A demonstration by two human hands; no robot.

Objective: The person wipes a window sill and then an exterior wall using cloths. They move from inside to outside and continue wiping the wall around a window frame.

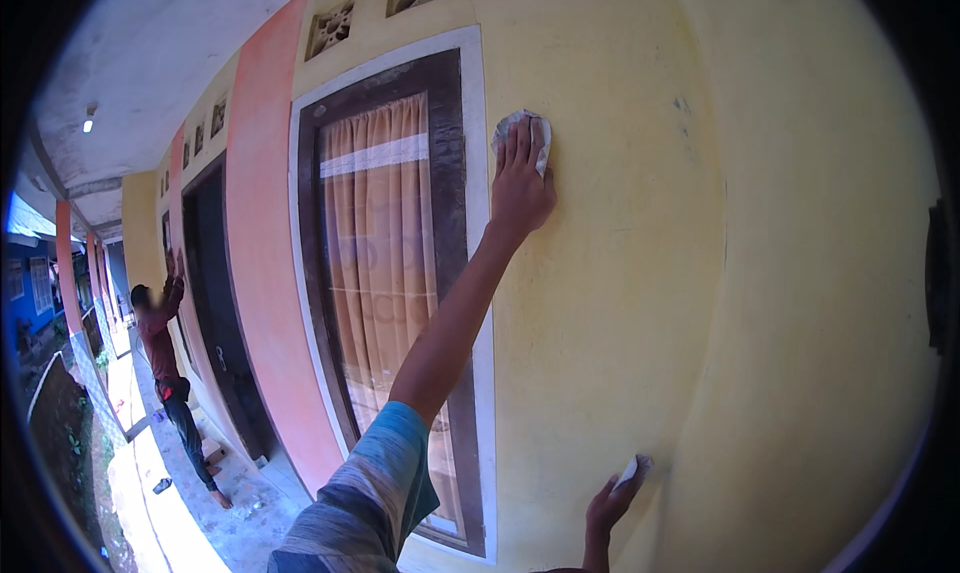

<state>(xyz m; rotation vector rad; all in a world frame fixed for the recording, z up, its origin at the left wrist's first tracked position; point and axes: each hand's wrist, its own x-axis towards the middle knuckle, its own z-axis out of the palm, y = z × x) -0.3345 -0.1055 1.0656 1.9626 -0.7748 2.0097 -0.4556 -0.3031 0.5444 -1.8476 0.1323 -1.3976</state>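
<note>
High on the yellow wall [620, 303], my left hand [522, 191] presses a crumpled greyish-white sheet [542, 138], which looks like paper. My left arm is stretched upward, and the fingers lie over the sheet, just right of the window's white border. Lower and farther right, my right hand [604, 511] is closed on a small folded greyish-white piece [627, 472], also like paper, close against the same wall. Only the right hand and a bit of its forearm show at the lower edge. Faint dark scuffs [684, 113] mark the wall to the right of my left hand.
A dark-framed window [385, 273] with an orange curtain stands left of my hands. Beyond it are a pink pillar strip [265, 203] and a dark doorway [222, 303]. Another person [165, 348] reaches up against the wall farther along the porch. Patterned vents [330, 28] sit above.
</note>
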